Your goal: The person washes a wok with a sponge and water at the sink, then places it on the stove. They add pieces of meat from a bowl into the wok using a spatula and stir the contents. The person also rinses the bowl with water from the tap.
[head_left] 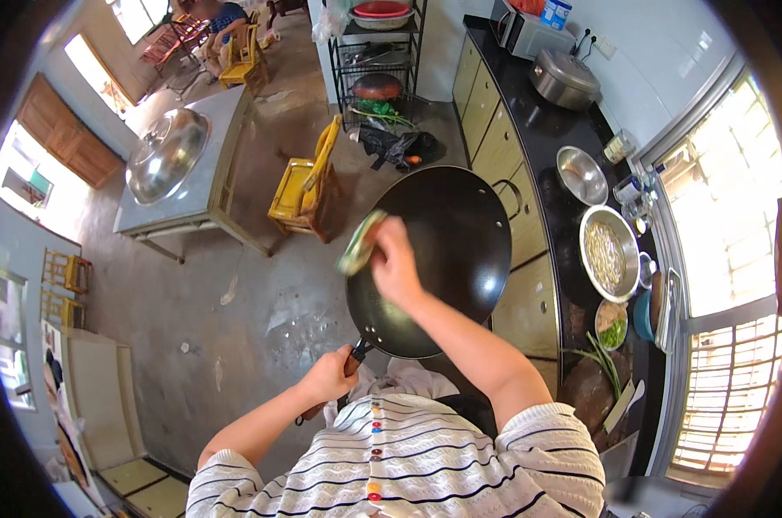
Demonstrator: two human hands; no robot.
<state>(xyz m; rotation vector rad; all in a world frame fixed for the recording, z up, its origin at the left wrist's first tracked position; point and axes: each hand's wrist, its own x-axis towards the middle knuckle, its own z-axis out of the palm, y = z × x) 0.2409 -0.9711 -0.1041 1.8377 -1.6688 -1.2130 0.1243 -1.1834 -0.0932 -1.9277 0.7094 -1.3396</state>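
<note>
A large black wok (456, 250) hangs tilted in front of me, its dark inside facing up toward me. My left hand (329, 377) is wrapped round its dark long handle (357, 352). Over the wok's left rim, my right hand (394, 263) grips a green and white cloth (359, 246), blurred by motion. Part of the cloth sticks out past the rim. Whether it touches the metal, I cannot tell. On the wok's far right side is a small loop handle (510, 198).
A dark counter (542, 142) on the right bears a steel pot (564, 78), a steel bowl (582, 175), a basin of small pale food (606, 255) and chopped greens (614, 333). A yellow chair (303, 194), metal table (197, 194) and wire rack (375, 56) stand beyond. Someone sits far back.
</note>
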